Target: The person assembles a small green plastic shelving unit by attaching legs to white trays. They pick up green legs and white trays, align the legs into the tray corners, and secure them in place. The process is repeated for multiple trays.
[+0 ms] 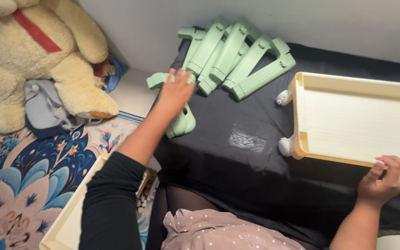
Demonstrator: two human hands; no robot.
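My left hand [176, 90] reaches across the black cloth [237, 162] and rests on a pale green plastic leg piece [181, 121] at the cloth's left edge; whether its fingers grip the piece is unclear. A pile of several more green leg pieces [237, 55] lies fanned out just beyond it near the wall. My right hand [392, 176] grips the near rim of a cream-coloured tray shelf [348, 120] standing tilted on the cloth at the right, with two white caster wheels [284, 146] on its left side.
A large beige teddy bear [42, 51] with a red ribbon sits at the left on a patterned blue rug [24, 185]. Another cream tray [70, 222] lies by my left arm. A pale wall [302, 18] runs behind.
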